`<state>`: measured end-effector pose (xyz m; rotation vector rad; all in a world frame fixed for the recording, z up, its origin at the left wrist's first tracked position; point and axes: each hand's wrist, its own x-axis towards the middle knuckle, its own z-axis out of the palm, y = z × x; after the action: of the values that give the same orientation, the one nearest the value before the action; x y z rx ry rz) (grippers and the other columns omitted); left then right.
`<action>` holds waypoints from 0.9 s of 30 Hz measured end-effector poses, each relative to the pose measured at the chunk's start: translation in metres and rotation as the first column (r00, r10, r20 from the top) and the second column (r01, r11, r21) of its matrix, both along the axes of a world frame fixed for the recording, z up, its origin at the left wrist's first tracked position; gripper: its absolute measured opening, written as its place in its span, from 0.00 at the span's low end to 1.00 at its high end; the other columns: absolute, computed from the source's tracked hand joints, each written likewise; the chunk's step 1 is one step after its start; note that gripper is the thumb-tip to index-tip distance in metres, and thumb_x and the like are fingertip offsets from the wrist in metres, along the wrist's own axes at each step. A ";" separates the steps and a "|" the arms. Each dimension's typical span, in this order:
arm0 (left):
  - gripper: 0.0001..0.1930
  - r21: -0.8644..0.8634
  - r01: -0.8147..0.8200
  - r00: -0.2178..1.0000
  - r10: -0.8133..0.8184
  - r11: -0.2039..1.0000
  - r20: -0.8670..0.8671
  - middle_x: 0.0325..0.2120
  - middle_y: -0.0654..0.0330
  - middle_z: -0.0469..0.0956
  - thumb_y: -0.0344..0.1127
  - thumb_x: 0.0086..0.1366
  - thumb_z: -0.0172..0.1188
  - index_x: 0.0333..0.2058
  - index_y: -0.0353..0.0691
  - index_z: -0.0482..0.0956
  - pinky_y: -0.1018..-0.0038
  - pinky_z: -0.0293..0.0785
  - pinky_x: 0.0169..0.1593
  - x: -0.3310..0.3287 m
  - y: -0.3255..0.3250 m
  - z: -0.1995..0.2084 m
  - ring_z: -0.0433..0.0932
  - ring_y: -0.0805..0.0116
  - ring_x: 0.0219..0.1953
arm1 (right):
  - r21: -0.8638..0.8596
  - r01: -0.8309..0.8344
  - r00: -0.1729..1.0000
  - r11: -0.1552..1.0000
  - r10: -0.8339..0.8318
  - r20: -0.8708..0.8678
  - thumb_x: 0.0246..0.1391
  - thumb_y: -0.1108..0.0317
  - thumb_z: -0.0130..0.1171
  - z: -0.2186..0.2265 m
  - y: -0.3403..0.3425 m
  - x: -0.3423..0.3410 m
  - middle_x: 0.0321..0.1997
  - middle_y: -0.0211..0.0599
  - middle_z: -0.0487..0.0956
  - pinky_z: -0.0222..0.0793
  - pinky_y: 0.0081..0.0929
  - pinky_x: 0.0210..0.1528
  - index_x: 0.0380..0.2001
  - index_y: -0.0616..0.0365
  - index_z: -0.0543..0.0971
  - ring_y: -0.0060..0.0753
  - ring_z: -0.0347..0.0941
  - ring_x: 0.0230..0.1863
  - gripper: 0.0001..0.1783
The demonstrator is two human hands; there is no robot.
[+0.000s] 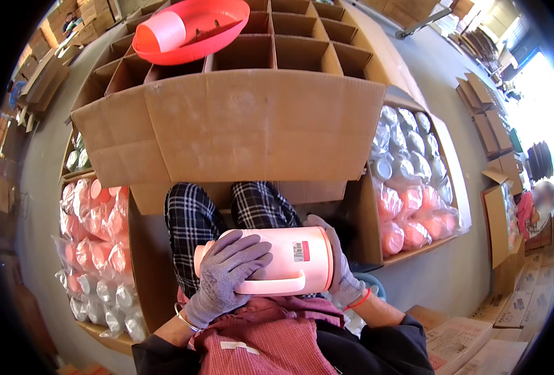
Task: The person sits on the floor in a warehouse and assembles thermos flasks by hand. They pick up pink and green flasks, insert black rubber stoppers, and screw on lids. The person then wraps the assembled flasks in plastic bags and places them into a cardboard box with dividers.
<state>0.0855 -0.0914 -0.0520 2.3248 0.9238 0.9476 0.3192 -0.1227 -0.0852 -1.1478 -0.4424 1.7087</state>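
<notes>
A pale pink jug [282,250] with a side handle lies sideways above my lap, a barcode label on its body. My left hand [226,272], in a grey glove, curls over the jug's left end beside the handle. Its opposite end rests against my right hand [341,265], also gloved, whose fingers partly disappear behind it. Both hands hold the jug between them. Beyond my knees stands a large divided carton [252,125], its front flap folded down toward me. A bright pink basin [217,47] sits on the dividers with a pink cup [161,32] in it.
To my left, an open carton [141,262] holds several plastic-wrapped pink and white items. Another carton [449,172] at my right holds wrapped silvery and pink ones. Flat printed boxes [455,340] lie at the lower right. Farther right, a person [535,212] is beside an open box.
</notes>
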 end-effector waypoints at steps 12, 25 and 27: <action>0.13 -0.262 -0.084 0.983 0.124 0.961 0.138 0.42 0.54 0.83 0.32 0.61 0.57 0.43 0.36 0.83 0.63 0.76 0.53 -0.022 0.025 0.025 0.82 0.61 0.47 | 0.366 -0.295 0.886 0.883 0.109 0.450 0.66 0.63 0.44 0.004 0.059 -0.001 0.65 0.46 0.64 0.59 0.29 0.67 0.65 0.58 0.62 0.41 0.59 0.67 0.26; 0.15 -0.769 -0.070 0.825 0.470 0.635 0.313 0.39 0.56 0.83 0.36 0.61 0.61 0.43 0.33 0.81 0.68 0.77 0.51 -0.055 0.040 0.029 0.83 0.65 0.42 | 0.561 -0.399 0.813 0.725 -0.003 0.583 0.64 0.37 0.47 0.002 0.099 -0.019 0.70 0.41 0.62 0.51 0.31 0.69 0.61 0.59 0.68 0.37 0.59 0.67 0.37; 0.14 -0.719 -0.023 0.938 0.264 0.695 0.225 0.37 0.55 0.84 0.32 0.63 0.58 0.45 0.31 0.81 0.76 0.77 0.45 -0.062 0.045 0.026 0.82 0.70 0.39 | 0.787 -0.592 0.750 0.174 -0.239 0.617 0.62 0.36 0.49 0.071 0.096 -0.027 0.70 0.40 0.60 0.47 0.31 0.71 0.62 0.60 0.66 0.35 0.55 0.70 0.40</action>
<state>0.0236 -0.0466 -0.0258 1.4088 1.1015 0.7917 0.2921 -0.0265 -0.0139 -0.5464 -1.9284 0.6789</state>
